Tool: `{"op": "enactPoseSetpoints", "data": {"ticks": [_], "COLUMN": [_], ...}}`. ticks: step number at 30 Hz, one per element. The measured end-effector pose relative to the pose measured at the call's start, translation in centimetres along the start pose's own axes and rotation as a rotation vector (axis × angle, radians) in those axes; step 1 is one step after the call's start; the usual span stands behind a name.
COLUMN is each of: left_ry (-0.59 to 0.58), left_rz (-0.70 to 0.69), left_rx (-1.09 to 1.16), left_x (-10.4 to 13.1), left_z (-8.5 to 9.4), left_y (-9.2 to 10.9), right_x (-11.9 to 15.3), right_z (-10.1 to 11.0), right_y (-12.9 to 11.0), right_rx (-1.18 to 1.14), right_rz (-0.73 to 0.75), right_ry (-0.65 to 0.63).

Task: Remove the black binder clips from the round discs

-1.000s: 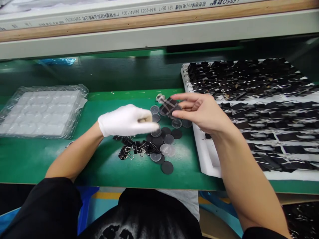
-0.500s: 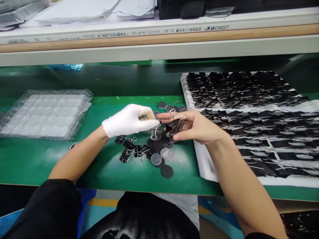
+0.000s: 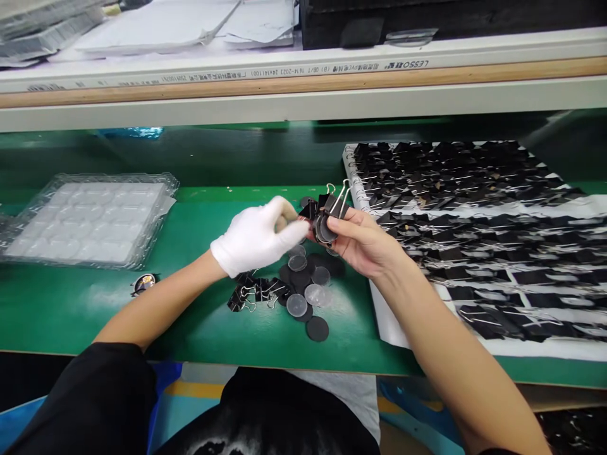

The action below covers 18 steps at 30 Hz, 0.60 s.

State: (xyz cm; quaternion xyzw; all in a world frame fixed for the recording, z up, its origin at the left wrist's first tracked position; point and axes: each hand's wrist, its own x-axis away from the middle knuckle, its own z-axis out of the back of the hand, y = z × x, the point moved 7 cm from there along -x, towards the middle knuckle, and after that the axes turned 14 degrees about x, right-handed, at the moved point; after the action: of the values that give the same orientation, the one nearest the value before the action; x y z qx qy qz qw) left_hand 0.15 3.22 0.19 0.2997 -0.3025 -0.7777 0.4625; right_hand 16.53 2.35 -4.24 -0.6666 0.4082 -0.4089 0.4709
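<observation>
- Right hand (image 3: 367,243) has a bunch of clips (image 3: 332,205) and discs pinched in its fingers.
- Left hand (image 3: 258,234), gloved, is curled right beside them; can't tell if it's gripping anything.
- Pretty far along, I'd say: loads of clipped rows (image 3: 455,170) at 3 o'clock.
- Left over: loose clips (image 3: 260,289) at 7, loose discs (image 3: 317,328) around 6.

A workshop, shown by the green workbench (image 3: 199,335) and clip-filled trays (image 3: 393,322).
</observation>
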Motion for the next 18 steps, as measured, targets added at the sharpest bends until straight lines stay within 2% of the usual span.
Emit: {"op": "enactPoseSetpoints", "data": {"ticks": [3, 6, 8, 12, 15, 18], "left_ry": [-0.043, -0.098, -0.170, -0.309, -0.288, -0.206], "left_rz": [-0.080, -0.197, -0.173, -0.109, -0.059, 0.071], "left_rx": [-0.167, -0.169, -0.122, 0.034, 0.026, -0.044], "left_x": [0.1, 0.0, -0.2, -0.4, -0.4, -0.3], "left_z": [-0.7, -0.9, -0.9, -0.8, -0.6, -0.5], "left_y": [0.4, 0.8, 0.4, 0.0, 0.1, -0.2], "right_x": [0.1, 0.3, 0.3, 0.0, -0.2, -0.3], "right_z": [-0.5, -0.7, -0.4, 0.5, 0.7, 0.7], "right_y": [0.2, 0.3, 0.2, 0.0, 0.1, 0.3], "right_rx": [-0.096, -0.083, -0.020, 0.080, 0.122, 0.132], "right_rz": [-0.038, -0.063, -0.042, 0.038, 0.065, 0.068], "right_ry": [-0.017, -0.075, -0.064, 0.055, 0.108, 0.117]}}
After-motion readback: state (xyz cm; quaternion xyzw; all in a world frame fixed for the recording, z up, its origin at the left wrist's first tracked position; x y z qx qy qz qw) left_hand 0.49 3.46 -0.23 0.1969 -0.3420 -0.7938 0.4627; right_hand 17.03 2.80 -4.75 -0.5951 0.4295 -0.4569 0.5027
